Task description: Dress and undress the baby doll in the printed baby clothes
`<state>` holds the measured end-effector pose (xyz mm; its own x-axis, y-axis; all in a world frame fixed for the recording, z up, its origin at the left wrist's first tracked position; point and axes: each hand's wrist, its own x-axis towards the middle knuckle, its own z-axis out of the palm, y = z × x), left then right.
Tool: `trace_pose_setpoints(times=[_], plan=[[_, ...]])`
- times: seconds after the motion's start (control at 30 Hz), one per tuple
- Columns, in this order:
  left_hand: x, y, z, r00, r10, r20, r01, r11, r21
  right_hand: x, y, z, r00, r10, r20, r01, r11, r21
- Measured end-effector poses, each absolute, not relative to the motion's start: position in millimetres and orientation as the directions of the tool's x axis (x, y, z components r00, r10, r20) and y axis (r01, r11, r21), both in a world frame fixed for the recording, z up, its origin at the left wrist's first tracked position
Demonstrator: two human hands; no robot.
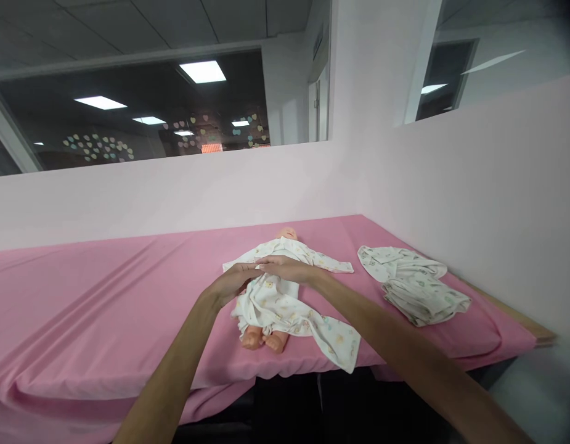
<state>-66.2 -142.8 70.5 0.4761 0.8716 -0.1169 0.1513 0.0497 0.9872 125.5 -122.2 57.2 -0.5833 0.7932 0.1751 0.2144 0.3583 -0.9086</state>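
Pink sheet [81, 308] covers the table, bare on the left side. Left hand [232, 282] reaches in from lower left, fingers extended and lying flat on the chest of the doll [270, 296]; it looks to pinch a fold of the printed white garment [285, 308], though the grasp itself cannot be made out at this distance. Right hand [287, 268] lies palm down just beside it, fingertips meeting the left's over the doll's chest, fingers flat, not closed around anything. Doll lies on its back, head toward the wall, bare feet toward the table edge, directly under both hands. Farther right, well apart, folded clothes [411, 280].
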Motion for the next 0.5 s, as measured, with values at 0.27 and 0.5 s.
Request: trace_pose_setpoints(times=[0.27,0.5], plan=[[-80,-131,68,0.365,0.910,-0.199,0.136,0.159,0.978,112,-116,44,-0.600,0.766,0.233,0.199,0.425,-0.883],[-75,-123,49,0.532,0.811,-0.241,0.076,0.238,0.968,98,-109,59,-0.594,0.748,0.296,0.297,0.546,-0.784]])
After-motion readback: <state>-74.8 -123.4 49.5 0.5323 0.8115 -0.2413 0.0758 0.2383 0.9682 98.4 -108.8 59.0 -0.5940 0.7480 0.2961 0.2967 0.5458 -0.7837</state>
